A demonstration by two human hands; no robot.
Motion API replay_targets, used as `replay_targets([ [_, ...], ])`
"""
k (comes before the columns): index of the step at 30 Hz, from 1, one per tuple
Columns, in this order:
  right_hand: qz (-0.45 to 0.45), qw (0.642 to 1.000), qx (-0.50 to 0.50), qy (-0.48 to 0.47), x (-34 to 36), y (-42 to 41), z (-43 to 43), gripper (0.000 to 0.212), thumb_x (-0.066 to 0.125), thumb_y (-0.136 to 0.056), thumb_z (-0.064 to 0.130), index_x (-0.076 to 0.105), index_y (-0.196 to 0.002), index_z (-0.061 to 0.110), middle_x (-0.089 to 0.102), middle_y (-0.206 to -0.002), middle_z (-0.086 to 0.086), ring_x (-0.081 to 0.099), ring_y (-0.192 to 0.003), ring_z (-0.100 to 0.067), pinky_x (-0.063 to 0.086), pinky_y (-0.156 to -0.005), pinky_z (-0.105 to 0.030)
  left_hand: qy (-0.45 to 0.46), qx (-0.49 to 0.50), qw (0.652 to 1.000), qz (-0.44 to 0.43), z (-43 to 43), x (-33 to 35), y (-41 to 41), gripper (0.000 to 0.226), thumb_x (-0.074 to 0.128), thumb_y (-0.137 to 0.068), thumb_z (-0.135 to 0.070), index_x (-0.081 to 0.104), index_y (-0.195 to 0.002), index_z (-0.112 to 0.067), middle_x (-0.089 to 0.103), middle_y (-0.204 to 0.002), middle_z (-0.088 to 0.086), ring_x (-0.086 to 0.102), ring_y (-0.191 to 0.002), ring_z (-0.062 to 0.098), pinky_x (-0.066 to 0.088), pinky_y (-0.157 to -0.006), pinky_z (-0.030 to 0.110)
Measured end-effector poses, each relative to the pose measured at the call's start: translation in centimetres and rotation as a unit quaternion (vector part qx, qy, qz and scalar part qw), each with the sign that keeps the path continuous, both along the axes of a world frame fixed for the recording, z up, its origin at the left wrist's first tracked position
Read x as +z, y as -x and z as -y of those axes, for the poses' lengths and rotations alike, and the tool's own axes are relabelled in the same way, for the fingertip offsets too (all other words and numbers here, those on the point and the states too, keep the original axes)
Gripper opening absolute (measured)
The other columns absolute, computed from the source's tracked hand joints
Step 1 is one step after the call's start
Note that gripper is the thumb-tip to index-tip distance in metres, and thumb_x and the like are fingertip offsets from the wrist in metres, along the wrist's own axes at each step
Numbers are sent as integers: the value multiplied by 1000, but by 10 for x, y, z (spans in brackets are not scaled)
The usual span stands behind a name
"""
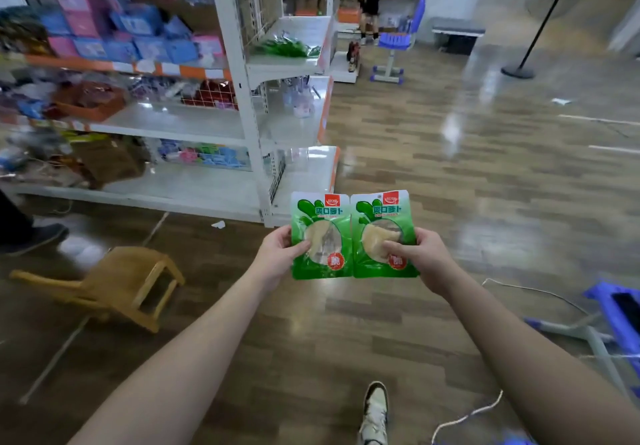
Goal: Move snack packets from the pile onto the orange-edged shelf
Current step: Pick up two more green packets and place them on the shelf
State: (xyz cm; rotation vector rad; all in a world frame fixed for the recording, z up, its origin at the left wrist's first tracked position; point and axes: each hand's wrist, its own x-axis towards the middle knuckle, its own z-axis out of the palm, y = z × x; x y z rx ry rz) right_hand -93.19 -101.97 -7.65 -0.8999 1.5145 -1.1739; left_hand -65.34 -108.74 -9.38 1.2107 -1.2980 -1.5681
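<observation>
I hold two green snack packets side by side in front of me over the wood floor. My left hand (pixel 277 254) pinches the left packet (pixel 322 216) at its left edge. My right hand (pixel 420 254) pinches the right packet (pixel 381 216) at its right edge. Both packets face me, each with a red logo and a clear window. The white end shelf with an orange edge (pixel 325 112) stands ahead and to the left. On its upper tier lies a heap of green packets (pixel 284 48).
A long white shelving unit (pixel 166 122) full of boxes and goods runs along the left. A small wooden stool (pixel 138 282) lies tipped on the floor at left. A blue chair (pixel 394 43), a standing fan (pixel 540 19) and a blue stool (pixel 616 309) are around. Cords trail on the floor.
</observation>
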Motion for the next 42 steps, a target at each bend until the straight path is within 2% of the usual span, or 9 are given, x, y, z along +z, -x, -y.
replay_targets([
  [4,9,1000,13,1,1,51,62,32,80,-79,1,70,-110,2,77,-95,-15,75,-86,-30,59,-70,-36,-3,6,1000,-10,55,0,50,26,65,-90,4,67,-114,-8,75,-105,11,72,-97,24,60,-82,37],
  [9,3,1000,29,9,11,119,135,32,79,-79,0,70,-109,3,76,-98,-16,74,-87,-29,59,-74,-38,-31,20,999,-16,120,4,116,26,64,-92,2,65,-118,-3,73,-110,17,70,-106,33,57,-91,48],
  [12,12,1000,26,9,11,154,175,32,79,-79,1,70,-110,3,77,-96,-13,74,-88,-29,58,-73,-37,-40,24,999,-23,155,6,152,25,63,-93,2,64,-117,-4,73,-110,16,70,-104,30,58,-89,44],
  [17,12,999,33,1,0,201,248,32,80,-79,1,71,-109,5,76,-99,-15,73,-94,-34,59,-84,-46,-52,35,997,-48,223,6,201,25,60,-93,3,64,-116,-7,74,-106,10,71,-98,22,60,-83,37],
  [24,-1,1000,30,5,-8,255,370,31,80,-79,1,71,-109,4,76,-100,-15,73,-94,-33,59,-84,-45,-58,42,997,-42,353,-11,253,35,64,-92,1,61,-126,-4,72,-116,15,66,-113,30,53,-98,49],
  [29,-8,1000,16,0,-10,288,467,26,79,-78,-1,73,-103,5,73,-101,-23,67,-85,-29,54,-82,-43,-42,34,998,-43,462,-10,289,30,62,-92,6,67,-114,-14,74,-103,11,68,-101,27,56,-89,44],
  [32,-10,1000,11,0,-4,305,521,26,78,-79,-3,72,-102,7,76,-96,-15,70,-82,-24,58,-75,-36,-48,31,997,-50,518,-8,309,31,61,-93,6,68,-111,-18,76,-97,6,70,-95,22,57,-84,40],
  [34,-3,1000,7,-2,-2,314,554,24,78,-79,-3,72,-100,9,76,-92,-10,71,-79,-21,59,-72,-34,-52,29,997,-52,550,-8,319,30,61,-93,6,68,-112,-17,76,-97,6,70,-94,20,58,-82,38],
  [42,1,999,34,2,-7,357,693,28,79,-78,-1,72,-104,4,76,-96,-15,72,-85,-28,59,-79,-40,-23,55,997,-52,663,-13,352,31,60,-93,9,67,-111,-15,75,-105,3,69,-100,18,56,-86,33],
])
